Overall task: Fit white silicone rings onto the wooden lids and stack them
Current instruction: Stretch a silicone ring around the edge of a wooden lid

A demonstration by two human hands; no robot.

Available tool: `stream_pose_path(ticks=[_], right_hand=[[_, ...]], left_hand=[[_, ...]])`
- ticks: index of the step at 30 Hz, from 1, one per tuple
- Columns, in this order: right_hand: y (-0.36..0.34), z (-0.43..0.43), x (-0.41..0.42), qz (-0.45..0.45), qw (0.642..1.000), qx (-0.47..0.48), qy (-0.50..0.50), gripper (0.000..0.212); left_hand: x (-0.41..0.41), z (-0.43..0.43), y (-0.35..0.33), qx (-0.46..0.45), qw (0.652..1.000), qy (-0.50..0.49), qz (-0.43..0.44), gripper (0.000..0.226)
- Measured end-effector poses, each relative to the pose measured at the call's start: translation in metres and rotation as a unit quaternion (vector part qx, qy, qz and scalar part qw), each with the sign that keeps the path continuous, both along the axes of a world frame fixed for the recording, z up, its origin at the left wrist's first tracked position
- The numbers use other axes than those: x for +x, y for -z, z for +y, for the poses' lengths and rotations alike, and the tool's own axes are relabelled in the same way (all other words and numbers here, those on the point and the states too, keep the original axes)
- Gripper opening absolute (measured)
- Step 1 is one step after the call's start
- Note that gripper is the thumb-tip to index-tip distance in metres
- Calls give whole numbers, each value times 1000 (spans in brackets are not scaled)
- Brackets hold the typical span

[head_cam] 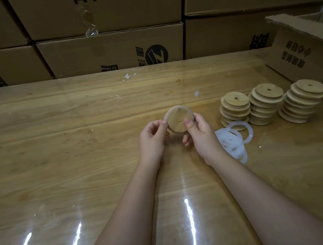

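Wood-grain table (75, 116) under clear plastic, and just above its middle is one wooden lid (177, 120) with a white silicone ring (166, 115) on its edge. The left hand (152, 141) and right hand (200, 136) pinch it from either side. Loose rings (231, 142) lie just to the right, three lid stacks (235, 109) sit beyond them, and cardboard boxes (108, 49) are behind.

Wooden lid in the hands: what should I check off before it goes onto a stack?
1. Wooden lid gripped by left hand and right hand: ok.
2. Silicone ring seated all round its rim: cannot tell; white edge shows only at upper left.
3. Three lid stacks standing upright: ok.
4. Nearest stack base free of loose rings: not ok; one ring overlaps it.
5. Rest of the pile apart from the held lid: ok.
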State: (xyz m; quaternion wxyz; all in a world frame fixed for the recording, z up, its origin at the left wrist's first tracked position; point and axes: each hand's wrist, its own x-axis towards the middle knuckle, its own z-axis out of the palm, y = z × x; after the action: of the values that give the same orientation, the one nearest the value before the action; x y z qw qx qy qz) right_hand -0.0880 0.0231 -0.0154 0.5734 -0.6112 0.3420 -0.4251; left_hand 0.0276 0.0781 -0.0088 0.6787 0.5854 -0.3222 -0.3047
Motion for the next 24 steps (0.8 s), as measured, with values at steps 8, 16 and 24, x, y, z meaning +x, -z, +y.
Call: stream_pose_path(ticks=[8, 16, 24], right_hand=[[-5, 2, -1, -61, 997, 38, 17, 8], [-11, 2, -5, -154, 982, 96, -48, 12], [-7, 8, 0, 17, 989, -113, 96, 34]], left_hand=[[2, 1, -2, -4, 999, 30, -15, 14], [-2, 2, -2, -4, 997, 71, -18, 9], [1, 2, -3, -54, 992, 15, -109, 26]])
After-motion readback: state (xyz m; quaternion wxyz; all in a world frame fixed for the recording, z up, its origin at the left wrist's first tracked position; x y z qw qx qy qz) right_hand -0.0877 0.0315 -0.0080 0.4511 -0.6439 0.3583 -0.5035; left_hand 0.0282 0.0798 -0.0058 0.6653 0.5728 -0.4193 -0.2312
